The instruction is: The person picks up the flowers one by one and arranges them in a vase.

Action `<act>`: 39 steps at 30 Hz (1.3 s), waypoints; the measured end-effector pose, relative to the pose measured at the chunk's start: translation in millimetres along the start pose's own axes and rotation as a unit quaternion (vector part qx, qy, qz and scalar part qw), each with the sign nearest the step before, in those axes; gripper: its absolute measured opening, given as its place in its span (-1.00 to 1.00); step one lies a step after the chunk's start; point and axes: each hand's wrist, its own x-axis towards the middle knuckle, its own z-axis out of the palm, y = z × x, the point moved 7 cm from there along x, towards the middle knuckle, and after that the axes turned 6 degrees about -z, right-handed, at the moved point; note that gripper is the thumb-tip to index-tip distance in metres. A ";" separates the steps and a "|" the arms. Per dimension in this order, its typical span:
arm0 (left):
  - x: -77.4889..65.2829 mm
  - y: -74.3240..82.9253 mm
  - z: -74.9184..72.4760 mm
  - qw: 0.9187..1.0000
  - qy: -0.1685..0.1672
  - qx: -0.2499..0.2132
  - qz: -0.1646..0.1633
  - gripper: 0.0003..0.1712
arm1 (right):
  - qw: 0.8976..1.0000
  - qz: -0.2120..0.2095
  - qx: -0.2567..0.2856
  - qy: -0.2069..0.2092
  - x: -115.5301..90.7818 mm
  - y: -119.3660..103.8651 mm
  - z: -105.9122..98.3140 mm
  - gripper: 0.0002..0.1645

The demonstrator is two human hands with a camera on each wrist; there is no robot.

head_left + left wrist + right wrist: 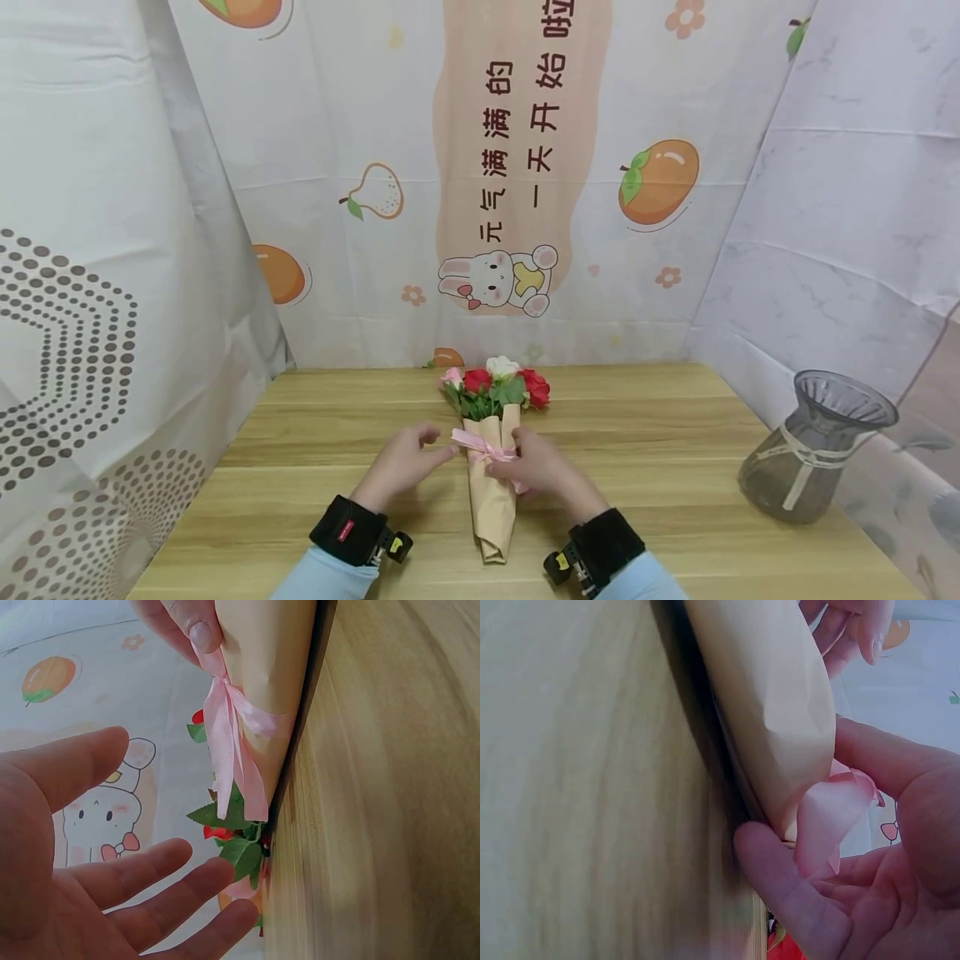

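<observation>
A bouquet [491, 500] wrapped in tan paper lies on the wooden table, its flower heads pointing away from me. Red, white and pink roses [501, 382] with green leaves show at its top. Round the paper is tied a pink ribbon [483, 447], whose tails hang loose in the left wrist view [225, 750]. My right hand [542, 462] grips the wrapped bouquet from the right, thumb on the paper near the bow and fingers along its side. To the left, my left hand [405, 465] hovers with spread fingers close to a ribbon tail, holding nothing.
A grey glass vase [798, 467] with a flared rim and twine round its neck stands at the table's right side. Printed cloth [360, 275] hangs behind the table's far edge, with white cloth [97, 208] along the left. Wood-grain tabletop [300, 467] surrounds the bouquet.
</observation>
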 end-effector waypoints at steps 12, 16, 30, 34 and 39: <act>-0.5 1.7 -5.4 1.000 0.000 -0.003 -0.010 -0.32 | 0.999 -0.023 -0.021 0.020 -4.1 -0.9 -21.0 0.00; -2.5 5.9 -10.4 1.000 0.000 -0.007 -0.010 -0.33 | 0.999 -0.005 -0.032 0.040 -8.2 0.9 -39.1 0.02; -6.1 16.4 -28.5 1.000 0.022 -0.011 -0.005 -0.38 | 0.991 -0.011 -0.083 0.105 -23.9 -1.9 -101.4 -0.05; -7.7 21.2 -32.2 1.000 0.021 -0.013 0.002 -0.36 | 0.990 -0.019 -0.076 0.121 -30.2 -6.1 -112.5 -0.06; -9.2 27.5 -33.7 1.000 0.012 -0.021 0.012 -0.36 | 0.990 -0.033 -0.052 0.125 -34.6 -12.2 -117.9 -0.08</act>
